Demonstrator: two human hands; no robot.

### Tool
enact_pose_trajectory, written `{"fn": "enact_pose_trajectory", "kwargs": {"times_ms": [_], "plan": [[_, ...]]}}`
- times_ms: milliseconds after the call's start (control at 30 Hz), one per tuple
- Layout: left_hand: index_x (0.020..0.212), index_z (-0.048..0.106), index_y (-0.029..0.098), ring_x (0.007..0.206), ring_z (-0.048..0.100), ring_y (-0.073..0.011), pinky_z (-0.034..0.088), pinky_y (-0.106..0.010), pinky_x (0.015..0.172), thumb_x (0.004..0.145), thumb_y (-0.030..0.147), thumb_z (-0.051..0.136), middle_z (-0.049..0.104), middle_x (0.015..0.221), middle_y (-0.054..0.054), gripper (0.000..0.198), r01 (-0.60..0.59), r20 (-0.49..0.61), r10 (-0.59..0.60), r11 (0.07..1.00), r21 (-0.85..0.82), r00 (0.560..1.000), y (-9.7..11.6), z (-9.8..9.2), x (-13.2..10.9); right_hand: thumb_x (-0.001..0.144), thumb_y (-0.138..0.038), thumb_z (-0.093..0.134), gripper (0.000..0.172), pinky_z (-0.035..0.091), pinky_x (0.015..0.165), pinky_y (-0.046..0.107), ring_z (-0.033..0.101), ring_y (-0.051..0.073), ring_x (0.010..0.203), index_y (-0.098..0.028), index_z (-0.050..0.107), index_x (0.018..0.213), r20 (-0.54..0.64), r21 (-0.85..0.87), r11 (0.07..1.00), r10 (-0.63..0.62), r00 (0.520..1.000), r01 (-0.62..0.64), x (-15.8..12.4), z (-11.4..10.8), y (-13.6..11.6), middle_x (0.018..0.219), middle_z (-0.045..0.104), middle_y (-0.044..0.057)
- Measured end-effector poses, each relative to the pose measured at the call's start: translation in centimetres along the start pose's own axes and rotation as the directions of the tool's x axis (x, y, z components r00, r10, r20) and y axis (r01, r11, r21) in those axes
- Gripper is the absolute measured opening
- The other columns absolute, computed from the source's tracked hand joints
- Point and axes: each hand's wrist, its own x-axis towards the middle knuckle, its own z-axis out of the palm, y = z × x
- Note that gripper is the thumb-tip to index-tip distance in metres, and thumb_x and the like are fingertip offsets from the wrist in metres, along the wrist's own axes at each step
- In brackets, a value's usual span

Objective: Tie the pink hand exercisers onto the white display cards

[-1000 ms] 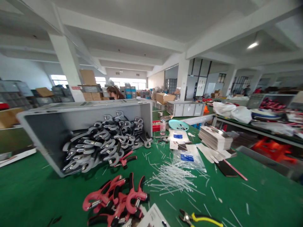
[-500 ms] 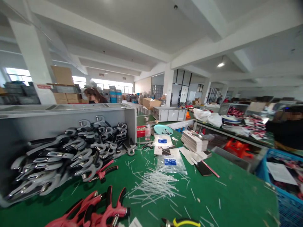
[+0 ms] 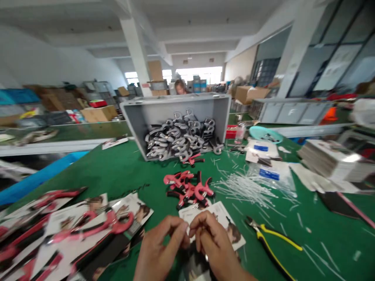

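My left hand (image 3: 165,248) and my right hand (image 3: 212,244) are close together at the bottom centre, thumbs and fingers pinched. What they hold, if anything, is too small or hidden to name. Beneath them lie printed cards (image 3: 234,230), partly covered by the hands. Just beyond is a small heap of red-and-black pliers-like tools (image 3: 190,187). White cable ties (image 3: 249,187) are spread to the right of that heap. Yellow-and-black cutters (image 3: 274,242) lie open on the green table (image 3: 117,171), right of my right hand.
A tipped grey crate (image 3: 225,117) holds many grey-black tools. Carded red tools (image 3: 84,230) cover the left front. A card stack (image 3: 331,160), plastic bags (image 3: 272,175) and a turquoise plate (image 3: 265,134) are at the right. A person (image 3: 179,86) is behind the crate.
The view has swung left and down. Both my hands now show at the bottom centre, with cards beneath them, and the carded tools at the left have come into view.
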Motion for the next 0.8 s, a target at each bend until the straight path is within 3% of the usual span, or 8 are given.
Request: {"fn": "enact_pose_trajectory", "kwargs": {"times_ms": [67,133,233,333,433,567,667,800], "plan": [[0.088,0.068,0.022,0.076,0.066,-0.0212,0.055,-0.035,0.075,0.090,0.042,0.056,0.070,0.079,-0.004,0.024,0.053,-0.144,-0.028,0.984,0.171,0.989,-1.2,-1.8,-0.1,0.097,-0.017,0.037,0.023,0.041,0.058,0.023,0.055,0.011,0.063,-0.020,0.058,0.087,0.135,-0.185,0.982,-0.011,0.991,0.036,-2.2,-0.4,3.2,0.075,0.063,0.001],[0.102,0.066,0.020,0.096,0.065,-0.0249,0.051,-0.043,0.090,0.090,0.042,0.053,0.070,0.100,-0.008,0.028,0.021,-0.251,0.081,0.926,0.378,0.965,-3.5,-2.2,-0.3,0.098,-0.019,0.036,0.030,0.041,0.062,0.023,0.059,0.013,0.070,-0.020,0.061,0.082,0.411,-0.302,0.903,-0.166,0.896,0.306,-4.6,-0.9,6.2,0.075,0.063,0.002],[0.126,0.059,0.022,0.125,0.050,-0.0282,0.035,-0.052,0.109,0.091,0.037,0.052,0.059,0.130,-0.013,0.039,-0.096,-0.087,0.185,0.794,0.601,0.979,-7.4,-0.2,-1.2,0.096,-0.023,0.046,0.028,0.037,0.060,0.025,0.057,0.015,0.069,-0.022,0.064,0.074,0.582,-0.456,0.694,-0.241,0.777,0.557,-6.9,-1.3,8.6,0.069,0.061,0.002],[0.137,0.052,0.026,0.134,0.041,-0.0306,0.033,-0.055,0.109,0.091,0.032,0.052,0.045,0.145,-0.013,0.046,-0.160,0.064,0.160,0.713,0.683,0.985,-9.6,3.1,-2.2,0.085,-0.009,0.051,0.020,0.038,0.066,0.025,0.058,0.015,0.074,-0.021,0.065,0.080,0.519,-0.591,0.664,-0.123,0.846,0.459,-7.1,-0.8,8.4,0.074,0.063,0.001],[0.135,0.053,0.026,0.134,0.041,-0.0311,0.031,-0.055,0.109,0.091,0.031,0.051,0.044,0.145,-0.013,0.044,-0.160,0.034,0.187,0.716,0.680,0.982,-10.1,4.8,-2.7,0.075,-0.002,0.049,0.024,0.038,0.069,0.026,0.058,0.016,0.078,-0.019,0.065,0.081,0.451,-0.636,0.677,-0.064,0.890,0.371,-6.9,-0.2,7.4,0.078,0.064,0.002],[0.124,0.060,0.021,0.123,0.051,-0.0294,0.036,-0.052,0.107,0.084,0.034,0.060,0.058,0.129,-0.012,0.042,-0.104,-0.110,0.175,0.877,0.468,0.978,-9.8,4.1,-2.2,0.074,-0.004,0.047,0.025,0.040,0.069,0.027,0.058,0.018,0.079,-0.020,0.065,0.080,0.435,-0.591,0.710,-0.119,0.892,0.383,-7.4,0.0,6.6,0.078,0.064,0.003],[0.123,0.059,0.013,0.100,0.063,-0.0284,0.048,-0.048,0.094,0.075,0.039,0.070,0.066,0.110,-0.013,0.055,0.078,-0.246,-0.047,0.990,0.118,0.968,-8.6,2.9,-1.8,0.083,-0.005,0.039,0.028,0.044,0.074,0.027,0.058,0.018,0.083,-0.020,0.062,0.087,0.325,-0.467,0.795,-0.252,0.911,0.387,-6.9,-2.0,5.6,0.083,0.062,0.005],[0.106,0.068,0.009,0.085,0.068,-0.0265,0.053,-0.038,0.080,0.064,0.042,0.080,0.072,0.096,-0.013,0.055,0.353,-0.025,-0.388,0.861,-0.367,0.921,-5.6,1.0,-2.6,0.089,-0.007,0.033,0.031,0.046,0.088,0.034,0.058,0.020,0.097,-0.020,0.058,0.101,0.015,-0.660,0.725,-0.250,0.968,0.197,-3.3,-8.6,4.5,0.104,0.060,0.009]]}}
